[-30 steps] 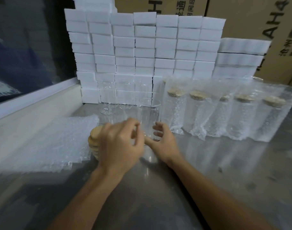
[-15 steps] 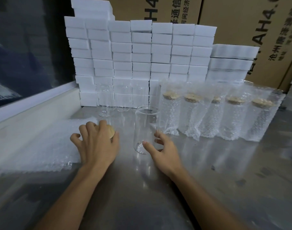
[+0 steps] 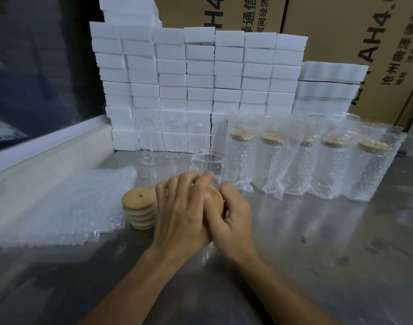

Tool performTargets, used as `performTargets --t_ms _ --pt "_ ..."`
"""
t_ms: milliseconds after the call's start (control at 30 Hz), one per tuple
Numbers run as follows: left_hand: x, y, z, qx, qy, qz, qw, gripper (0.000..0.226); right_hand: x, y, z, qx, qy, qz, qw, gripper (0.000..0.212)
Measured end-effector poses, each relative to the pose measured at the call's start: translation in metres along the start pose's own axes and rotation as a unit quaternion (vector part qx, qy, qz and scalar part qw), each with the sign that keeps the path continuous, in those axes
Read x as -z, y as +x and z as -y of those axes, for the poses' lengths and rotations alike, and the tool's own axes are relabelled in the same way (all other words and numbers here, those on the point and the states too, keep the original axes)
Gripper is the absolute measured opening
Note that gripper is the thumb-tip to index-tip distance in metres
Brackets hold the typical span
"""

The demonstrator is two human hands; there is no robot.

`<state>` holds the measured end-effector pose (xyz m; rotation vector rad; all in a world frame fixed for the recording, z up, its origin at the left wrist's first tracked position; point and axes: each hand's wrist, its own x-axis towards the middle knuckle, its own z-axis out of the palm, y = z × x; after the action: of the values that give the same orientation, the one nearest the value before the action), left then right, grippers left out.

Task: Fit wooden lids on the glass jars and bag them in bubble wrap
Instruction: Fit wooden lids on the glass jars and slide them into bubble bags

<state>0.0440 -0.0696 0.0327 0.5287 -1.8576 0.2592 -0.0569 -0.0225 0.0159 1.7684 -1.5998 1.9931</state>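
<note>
Both my hands hold one round wooden lid (image 3: pixel 215 198) in front of an open glass jar (image 3: pixel 208 163) on the steel table. My left hand (image 3: pixel 181 212) curls over the lid from the left, and my right hand (image 3: pixel 233 215) pinches its right edge. A stack of wooden lids (image 3: pixel 140 211) with a small centre hole stands just left of my left hand. Flat bubble-wrap bags (image 3: pixel 60 207) lie further left. Three more bare jars (image 3: pixel 149 146) stand behind. Several lidded jars in bubble wrap (image 3: pixel 276 160) stand in a row at the right.
A wall of white foam blocks (image 3: pixel 200 78) rises behind the jars, with cardboard cartons (image 3: pixel 355 31) behind it. A pale ledge (image 3: pixel 48 146) borders the table on the left. The steel table (image 3: pixel 318 266) stretches toward me.
My left hand lifted a lid off the stack and carried it right. My right hand left the jar's base and came in to take the lid's other edge.
</note>
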Motion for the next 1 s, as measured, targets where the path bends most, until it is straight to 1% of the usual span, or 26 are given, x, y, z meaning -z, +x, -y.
performTargets --t_ms 33,100,200,267,333,367,400,433,500,533,600,667,700,767,800,833,867,900,967,1000 --pt "-0.001 -0.002 0.001 0.027 -0.028 0.005 0.999 0.050 0.000 0.000 0.000 -0.011 0.016 -0.019 1.000 0.037" --pt "-0.004 -0.004 0.003 0.081 -0.088 0.016 0.993 0.075 0.001 0.003 0.001 -0.062 0.065 -0.061 0.994 0.038" --pt "-0.010 -0.010 0.005 0.176 -0.160 0.045 0.970 0.105 0.005 0.011 -0.001 -0.187 0.161 -0.103 0.964 0.026" --pt "-0.014 -0.013 0.006 0.266 -0.227 0.100 0.932 0.119 0.008 0.016 -0.004 -0.262 0.217 -0.113 0.933 0.019" --pt "-0.018 -0.017 0.008 0.334 -0.297 0.154 0.882 0.124 0.009 0.020 -0.007 -0.326 0.285 -0.119 0.893 0.021" --pt "-0.021 -0.020 0.009 0.352 -0.310 0.166 0.867 0.124 0.010 0.022 -0.008 -0.352 0.314 -0.124 0.873 0.024" --pt "-0.023 -0.021 0.010 0.363 -0.311 0.168 0.862 0.123 0.012 0.024 -0.007 -0.372 0.333 -0.127 0.857 0.029" --pt "-0.024 -0.021 0.012 0.368 -0.306 0.161 0.863 0.122 0.014 0.025 -0.006 -0.389 0.343 -0.125 0.846 0.034" --pt "-0.026 -0.021 0.015 0.361 -0.291 0.133 0.876 0.115 0.017 0.026 -0.005 -0.409 0.372 -0.114 0.826 0.043" --pt "-0.026 -0.021 0.015 0.351 -0.284 0.119 0.884 0.109 0.018 0.027 -0.004 -0.415 0.393 -0.111 0.813 0.042" --pt "-0.023 -0.021 0.013 0.333 -0.273 0.106 0.896 0.097 0.021 0.028 0.001 -0.423 0.438 -0.113 0.785 0.034" --pt "-0.019 -0.019 0.008 0.313 -0.271 0.107 0.904 0.095 0.023 0.031 0.005 -0.423 0.483 -0.124 0.757 0.029" --pt "-0.017 -0.018 0.007 0.289 -0.259 0.107 0.915 0.095 0.024 0.032 0.006 -0.422 0.506 -0.135 0.740 0.029" --pt "-0.012 -0.015 0.006 0.220 -0.204 0.108 0.948 0.095 0.029 0.034 0.005 -0.421 0.546 -0.158 0.707 0.030" --pt "-0.009 -0.014 0.006 0.185 -0.167 0.111 0.962 0.095 0.032 0.035 0.005 -0.418 0.555 -0.165 0.700 0.031" --pt "-0.007 -0.013 0.006 0.153 -0.132 0.117 0.972 0.094 0.035 0.035 0.005 -0.412 0.552 -0.168 0.705 0.032" --pt "-0.004 -0.012 0.006 0.123 -0.102 0.121 0.980 0.093 0.037 0.035 0.004 -0.405 0.530 -0.164 0.726 0.032" --pt "-0.003 -0.011 0.005 0.097 -0.076 0.126 0.984 0.093 0.038 0.035 0.002 -0.396 0.487 -0.157 0.762 0.030" --pt "-0.002 -0.010 0.005 0.058 -0.036 0.138 0.988 0.093 0.038 0.035 -0.001 -0.367 0.364 -0.142 0.844 0.023" --pt "-0.002 -0.009 0.005 0.045 -0.024 0.142 0.989 0.093 0.037 0.035 -0.002 -0.349 0.311 -0.137 0.873 0.022"
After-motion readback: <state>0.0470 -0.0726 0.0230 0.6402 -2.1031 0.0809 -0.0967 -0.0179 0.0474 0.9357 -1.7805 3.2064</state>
